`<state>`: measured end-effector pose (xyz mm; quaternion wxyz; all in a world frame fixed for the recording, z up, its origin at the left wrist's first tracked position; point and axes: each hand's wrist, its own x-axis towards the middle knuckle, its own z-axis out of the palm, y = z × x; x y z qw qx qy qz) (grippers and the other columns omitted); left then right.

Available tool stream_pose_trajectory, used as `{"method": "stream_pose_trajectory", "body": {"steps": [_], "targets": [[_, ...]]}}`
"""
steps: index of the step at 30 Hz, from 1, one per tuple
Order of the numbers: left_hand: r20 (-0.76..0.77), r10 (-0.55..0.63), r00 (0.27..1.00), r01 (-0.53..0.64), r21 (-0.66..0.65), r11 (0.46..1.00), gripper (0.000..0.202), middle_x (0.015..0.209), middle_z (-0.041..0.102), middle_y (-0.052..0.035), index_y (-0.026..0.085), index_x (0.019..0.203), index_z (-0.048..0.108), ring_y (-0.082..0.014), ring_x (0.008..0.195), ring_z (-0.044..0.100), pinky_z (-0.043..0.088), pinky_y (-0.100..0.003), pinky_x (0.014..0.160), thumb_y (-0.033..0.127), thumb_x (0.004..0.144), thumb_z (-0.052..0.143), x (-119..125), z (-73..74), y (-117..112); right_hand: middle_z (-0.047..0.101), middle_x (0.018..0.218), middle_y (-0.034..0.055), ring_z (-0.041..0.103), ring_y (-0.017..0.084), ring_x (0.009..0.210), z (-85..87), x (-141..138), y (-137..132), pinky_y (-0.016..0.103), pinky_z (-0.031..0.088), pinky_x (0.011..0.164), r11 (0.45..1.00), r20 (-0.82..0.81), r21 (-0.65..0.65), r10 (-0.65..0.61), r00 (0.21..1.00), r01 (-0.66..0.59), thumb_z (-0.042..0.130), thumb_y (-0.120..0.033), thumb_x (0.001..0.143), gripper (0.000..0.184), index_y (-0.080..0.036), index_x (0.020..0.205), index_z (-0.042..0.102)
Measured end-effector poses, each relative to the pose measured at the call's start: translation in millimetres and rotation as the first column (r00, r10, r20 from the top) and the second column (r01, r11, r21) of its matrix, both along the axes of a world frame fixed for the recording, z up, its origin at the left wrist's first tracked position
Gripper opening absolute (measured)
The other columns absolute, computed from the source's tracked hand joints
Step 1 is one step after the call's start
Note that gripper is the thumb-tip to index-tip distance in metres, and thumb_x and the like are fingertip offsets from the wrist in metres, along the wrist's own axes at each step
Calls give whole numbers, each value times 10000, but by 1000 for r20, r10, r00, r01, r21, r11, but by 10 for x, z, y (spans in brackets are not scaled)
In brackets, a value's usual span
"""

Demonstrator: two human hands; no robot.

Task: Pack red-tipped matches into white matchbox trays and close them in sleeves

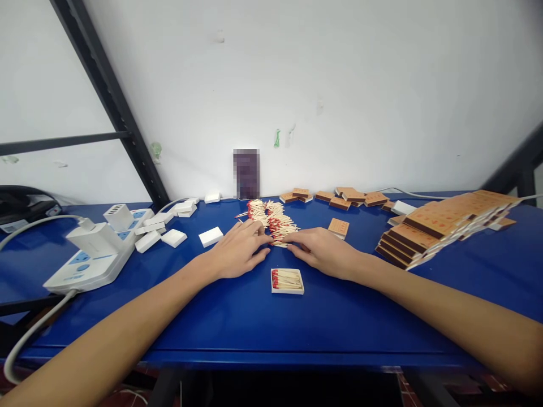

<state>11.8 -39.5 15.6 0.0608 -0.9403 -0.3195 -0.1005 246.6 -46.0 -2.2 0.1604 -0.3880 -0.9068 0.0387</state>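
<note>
A heap of red-tipped matches (274, 217) lies in the middle of the blue table (237, 322). My left hand (240, 249) and my right hand (324, 250) meet at the heap's near edge, fingertips pinched together on a few matches. Just in front of my hands sits a small white tray (287, 281) filled with matches, heads to the left. A brown matchbox sleeve (338, 227) lies flat beside my right hand.
Stacked brown sleeves (432, 226) fill the right side, with more (339, 198) along the wall. Empty white trays (173, 237) lie scattered at left, next to a white power strip (99, 249) with plugs and cables. A dark blurred object (246, 173) leans on the wall.
</note>
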Motion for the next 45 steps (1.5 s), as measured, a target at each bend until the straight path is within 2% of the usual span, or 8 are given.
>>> {"method": "stream_pose_trajectory", "body": {"steps": [5,12,16,21,28,32,35,45], "targets": [[27,-18,999,19,-25,1000,262,1003,542,-61,206,1070,643,-216,947,510,367,-374,824,307,968,424,16,10,-20,681,858,69,611,178,743,30,-11,-17,274,421,674,1000,-12,-18,9,1000,-10,435,-224,944,232,-158,987,654],[65,-14,998,20,-95,995,200,935,550,-38,205,994,640,-199,897,518,373,-355,805,265,942,457,28,20,-38,562,690,-2,450,119,560,56,-19,-66,243,323,565,998,-31,-54,17,999,-18,461,-211,917,137,-174,846,573],[75,4,997,7,-147,989,159,910,550,-30,212,945,651,-199,882,519,380,-354,803,271,893,512,28,34,-52,534,678,-11,430,117,560,73,-13,-83,242,310,565,998,-40,-69,11,999,-14,452,-208,918,128,-182,825,538],[85,7,996,6,-157,988,197,936,566,-38,210,997,639,-211,915,523,388,-367,839,258,831,544,31,43,-79,537,669,-12,430,114,541,87,3,-84,245,308,567,996,-64,-75,-56,996,51,453,-207,915,108,-183,852,537],[37,29,999,-26,-60,998,335,1019,587,-54,198,1113,605,-233,956,521,381,-388,864,267,791,542,20,87,-91,544,630,-14,456,121,535,79,8,-90,250,283,550,988,-26,-105,-115,993,111,483,-241,899,98,-196,873,566],[-30,81,996,-79,62,995,237,946,589,-62,179,972,637,-241,915,509,372,-386,807,243,779,515,-87,186,-11,565,647,-1,461,121,541,78,20,-92,253,282,549,987,-8,-98,-126,992,125,478,-263,909,142,-192,813,556],[-74,101,992,-97,65,993,146,836,580,-45,182,799,625,-220,825,505,355,-375,759,279,801,516,-203,255,68,585,666,6,468,121,545,69,24,-73,252,284,549,985,-2,-94,-142,990,142,470,-263,918,148,-188,834,566],[-122,0,993,-5,-45,999,145,827,602,-29,198,827,642,-192,804,536,337,-327,737,261,864,517,-295,219,168,647,709,26,534,136,610,9,-117,18,255,282,558,986,-38,-31,-164,986,163,470,-288,943,226,-185,855,650]]}}
